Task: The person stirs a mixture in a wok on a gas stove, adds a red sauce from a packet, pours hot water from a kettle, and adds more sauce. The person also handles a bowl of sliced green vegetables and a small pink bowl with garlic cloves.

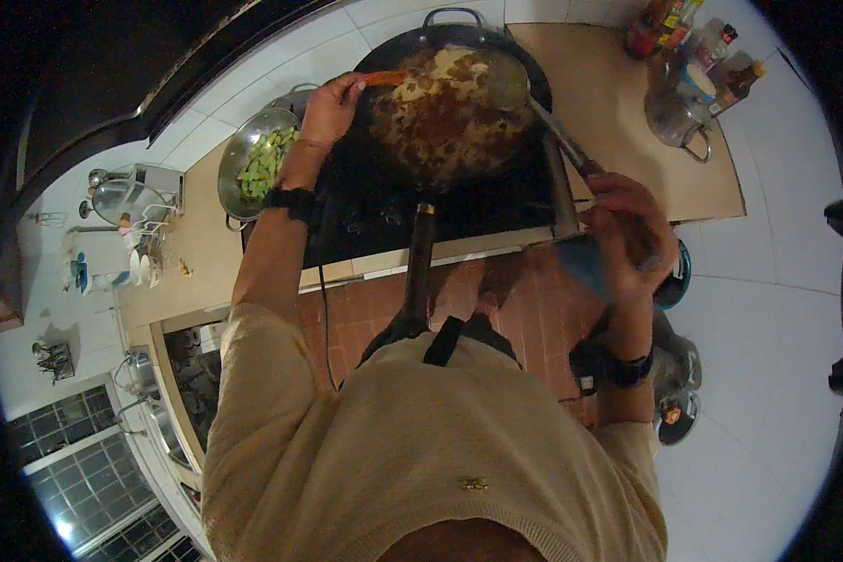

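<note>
A black wok (538, 63) with a long wooden handle (420, 267) sits on the black stove (365, 225). Brown, bubbling food (449, 105) with paler yellowish patches fills it. Over the wok's left rim, my left hand (334, 105) pinches a slim orange item (385, 79) between thumb and fingers; its exact kind is unclear. My right hand (625, 228), slightly blurred, grips the handle of a metal ladle (565, 140). The ladle's broad head rests at the right side of the food. Just left of my left wrist stands a steel bowl (228, 172) of cut green vegetables (263, 165).
Several bottles (734, 88) and a steel pot (674, 126) crowd the right counter (597, 63). Dishes (144, 267) and a glass lid (130, 200) stand on the left counter (197, 253). A black cord (325, 316) hangs before the stove. Gas-cylinder-like objects line the right wall.
</note>
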Motion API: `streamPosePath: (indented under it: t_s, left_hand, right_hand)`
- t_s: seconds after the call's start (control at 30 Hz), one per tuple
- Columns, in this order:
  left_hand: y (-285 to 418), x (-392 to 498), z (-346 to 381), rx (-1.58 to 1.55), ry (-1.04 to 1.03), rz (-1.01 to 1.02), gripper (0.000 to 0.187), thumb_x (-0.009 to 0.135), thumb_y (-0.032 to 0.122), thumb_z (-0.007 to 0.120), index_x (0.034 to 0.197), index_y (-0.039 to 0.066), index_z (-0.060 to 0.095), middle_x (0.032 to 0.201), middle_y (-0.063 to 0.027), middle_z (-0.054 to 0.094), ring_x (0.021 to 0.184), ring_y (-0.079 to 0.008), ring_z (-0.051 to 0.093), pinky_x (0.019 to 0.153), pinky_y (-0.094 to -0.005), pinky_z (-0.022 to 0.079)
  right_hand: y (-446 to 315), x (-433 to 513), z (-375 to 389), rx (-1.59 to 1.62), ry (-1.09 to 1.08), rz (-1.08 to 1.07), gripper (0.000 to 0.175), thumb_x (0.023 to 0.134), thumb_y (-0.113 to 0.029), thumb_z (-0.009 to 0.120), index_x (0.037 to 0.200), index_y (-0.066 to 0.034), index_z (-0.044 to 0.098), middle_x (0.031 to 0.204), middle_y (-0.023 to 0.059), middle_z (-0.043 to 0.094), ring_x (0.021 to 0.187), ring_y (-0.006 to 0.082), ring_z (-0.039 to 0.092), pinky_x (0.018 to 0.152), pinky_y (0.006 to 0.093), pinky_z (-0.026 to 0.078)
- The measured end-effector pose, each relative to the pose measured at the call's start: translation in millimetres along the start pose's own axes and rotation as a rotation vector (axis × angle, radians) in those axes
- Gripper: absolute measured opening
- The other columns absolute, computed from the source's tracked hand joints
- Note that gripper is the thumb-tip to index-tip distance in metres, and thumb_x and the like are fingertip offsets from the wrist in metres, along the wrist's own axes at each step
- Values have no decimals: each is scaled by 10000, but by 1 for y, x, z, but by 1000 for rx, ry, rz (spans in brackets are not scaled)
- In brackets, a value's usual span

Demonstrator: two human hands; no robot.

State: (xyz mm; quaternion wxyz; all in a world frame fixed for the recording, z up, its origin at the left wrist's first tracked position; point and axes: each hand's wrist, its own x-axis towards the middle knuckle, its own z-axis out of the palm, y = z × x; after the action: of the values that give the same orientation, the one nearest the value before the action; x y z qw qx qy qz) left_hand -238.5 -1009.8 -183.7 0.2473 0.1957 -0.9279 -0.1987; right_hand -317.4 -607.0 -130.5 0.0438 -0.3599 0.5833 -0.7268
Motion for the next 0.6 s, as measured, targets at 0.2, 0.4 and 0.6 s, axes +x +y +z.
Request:
streamPosePath:
  t_s: [0.2, 0.4, 0.6]
  left_hand:
    - [11, -11, -3, -186, 135, 0, 191, 883, 216, 576, 978, 62, 635, 772, -106, 648, 692, -173, 624, 656, -282, 486]
    - [25, -26, -19, -454, 198, -255, 181, 895, 155, 562, 972, 1, 617, 843, -48, 641, 762, -124, 616, 706, -250, 496]
    - [12, -36, -15, -1002, 308, -447, 208, 891, 138, 559, 995, -42, 571, 879, -109, 628, 792, -208, 627, 769, -328, 526]
  right_hand:
    - [5, 20, 11, -236, -239, -201, 152, 727, 99, 568, 859, 24, 573, 1001, 169, 609, 891, 193, 594, 725, 241, 465]
    - [-5, 26, 12, -374, -264, -292, 129, 717, 72, 589, 837, 26, 578, 959, 182, 624, 819, 223, 621, 684, 255, 481]
    - [13, 20, 4, 59, 113, -67, 123, 800, -33, 529, 898, 28, 569, 980, 177, 621, 735, 223, 629, 596, 269, 498]
